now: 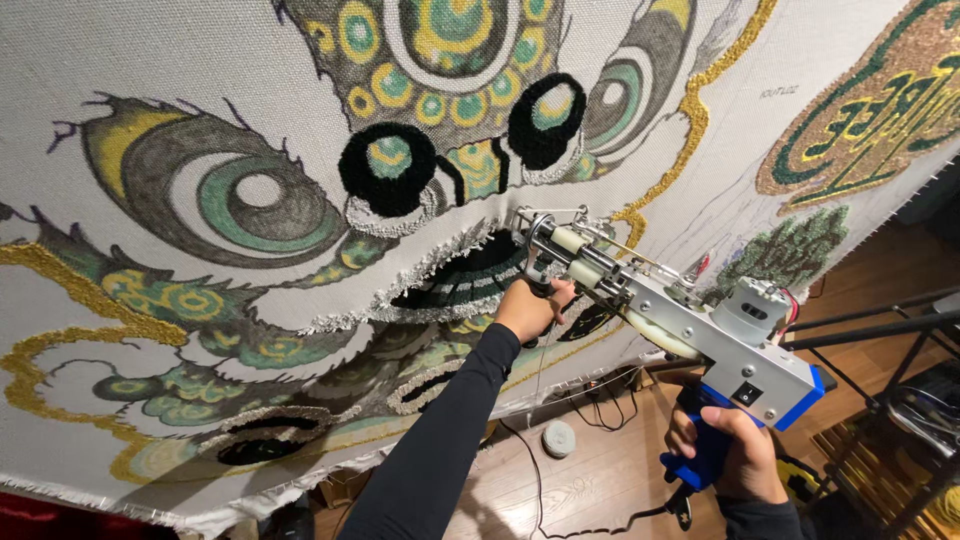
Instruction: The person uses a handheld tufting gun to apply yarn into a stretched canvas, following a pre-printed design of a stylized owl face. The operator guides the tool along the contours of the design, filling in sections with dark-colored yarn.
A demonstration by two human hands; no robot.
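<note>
- The right hand (735,455) was clenched around the blue grip of the tufting gun (660,300), low and near the body, with the gun's body rising up and away from it toward the cloth (150,80).
- The left hand (528,308) gripped the gun's front handle, up and ahead of the right hand, just beside the needle end, which met the cloth at the dark mouth patch (470,275).
- With the left hand's fingers that near the needle end, a slip off the handle could have brought them against the moving parts.
- The gun sat tilted to the cloth rather than square on; I judged that uneven pressure could have skipped loops or torn the weave.
- A thin yarn (540,370) hung just below the left hand, along the sleeve (440,450). It could have snagged on the sleeve or wrist and starved the needle.
- A cable (535,480) trailed on the floor (590,490) under both hands, near a small round disc (558,438). A foot catching it could have jerked the gun off line.
- Black metal bars (880,325) stood just to the right of the right hand; a wide swing of that elbow could have knocked them.
- Finished pile lay all around the left hand, so a stray pass could have punched yarn into done areas.
</note>
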